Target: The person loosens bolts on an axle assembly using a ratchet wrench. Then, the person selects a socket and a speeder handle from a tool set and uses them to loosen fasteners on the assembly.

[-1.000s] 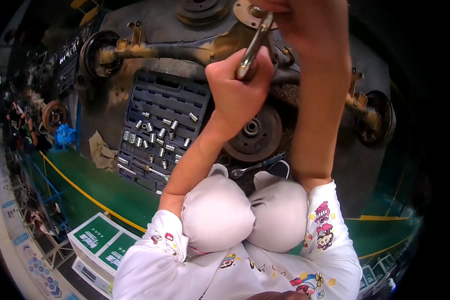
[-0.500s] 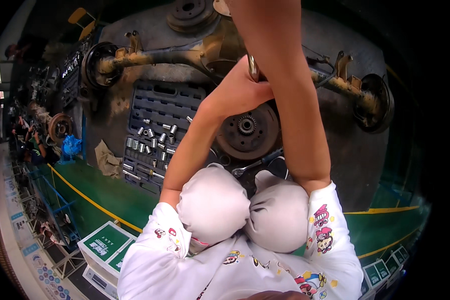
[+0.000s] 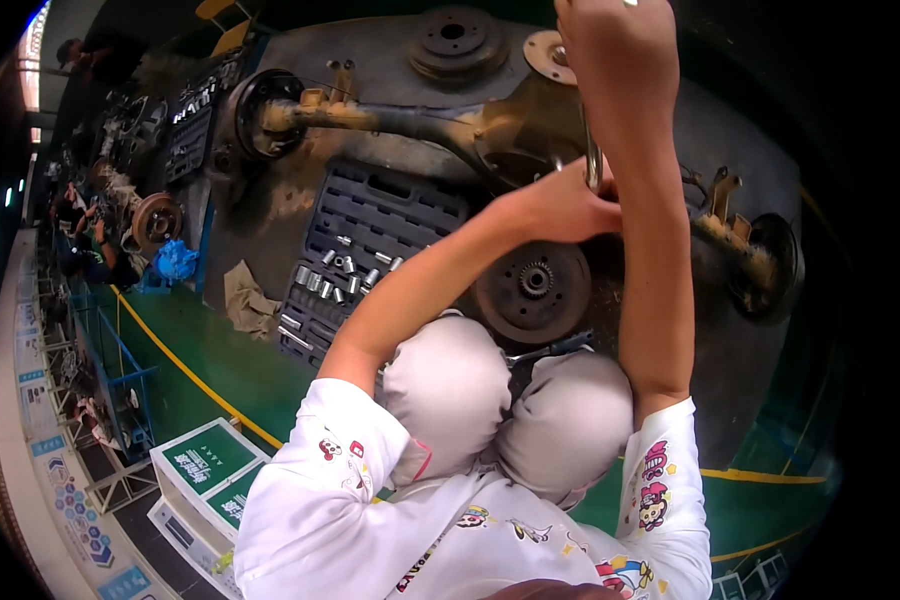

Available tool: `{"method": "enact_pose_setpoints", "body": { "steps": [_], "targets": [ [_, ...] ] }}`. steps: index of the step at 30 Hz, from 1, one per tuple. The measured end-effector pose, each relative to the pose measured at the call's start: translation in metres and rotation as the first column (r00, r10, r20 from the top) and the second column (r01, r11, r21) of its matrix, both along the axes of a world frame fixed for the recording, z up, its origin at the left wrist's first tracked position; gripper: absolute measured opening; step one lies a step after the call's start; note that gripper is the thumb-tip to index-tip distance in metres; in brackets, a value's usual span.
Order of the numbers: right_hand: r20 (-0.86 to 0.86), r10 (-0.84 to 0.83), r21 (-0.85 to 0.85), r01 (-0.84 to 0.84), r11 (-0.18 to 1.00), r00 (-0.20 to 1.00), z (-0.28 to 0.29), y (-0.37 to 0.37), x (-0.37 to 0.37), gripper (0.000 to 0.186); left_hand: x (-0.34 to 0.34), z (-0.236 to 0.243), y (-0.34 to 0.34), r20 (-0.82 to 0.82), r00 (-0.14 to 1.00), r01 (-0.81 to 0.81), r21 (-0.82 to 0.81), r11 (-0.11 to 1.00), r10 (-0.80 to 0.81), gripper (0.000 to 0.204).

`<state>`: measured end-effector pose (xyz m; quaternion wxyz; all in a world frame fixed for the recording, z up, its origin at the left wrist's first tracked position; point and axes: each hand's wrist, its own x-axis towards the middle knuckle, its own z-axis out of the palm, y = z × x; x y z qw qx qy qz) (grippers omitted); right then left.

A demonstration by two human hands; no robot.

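Silvery, slender metal bar (image 3: 593, 162), glossy; left hand (image 3: 567, 204): fingers wrapped round near end. Right hand (image 3: 622, 50): fingers hidden, cannot tell.

A slim, shiny metal bar (image 3: 594, 165) points nearly straight away from the person, its near part gripped in the left hand (image 3: 570, 203), its far part hidden by the right hand (image 3: 622, 50). Beyond, a tan-and-black axle (image 3: 405, 120) lies crosswise, a round pale flange (image 3: 544, 48) on its bulging middle.
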<state>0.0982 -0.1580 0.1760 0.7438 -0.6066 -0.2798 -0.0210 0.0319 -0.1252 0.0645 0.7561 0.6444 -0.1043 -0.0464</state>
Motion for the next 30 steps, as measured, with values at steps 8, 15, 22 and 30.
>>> {"method": "enact_pose_setpoints", "body": {
  "steps": [8,15,22,30],
  "targets": [
    [-0.174,-0.055,-0.051,0.046,0.998,0.983,-0.013,-0.014,-0.001,0.041,0.0,-0.008,-0.027,0.124,0.964,-0.237,0.014,0.971,0.233,0.019],
    [-0.088,0.038,-0.023,-0.04,0.999,0.995,-0.007,-0.009,-0.005,0.039,0.004,-0.01,-0.026,0.187,0.93,-0.319,-0.02,0.947,0.317,0.011],
    [-0.25,0.563,0.096,-0.558,0.824,0.788,-0.016,-0.061,0.023,0.039,0.008,-0.009,-0.021,0.187,0.928,0.305,0.116,0.945,-0.322,0.039],
    [-0.161,0.849,-0.002,-0.86,0.51,0.504,-0.016,-0.068,0.05,0.053,-0.015,-0.003,-0.015,0.052,0.966,0.245,0.121,0.962,-0.253,0.047]
  ]
}}
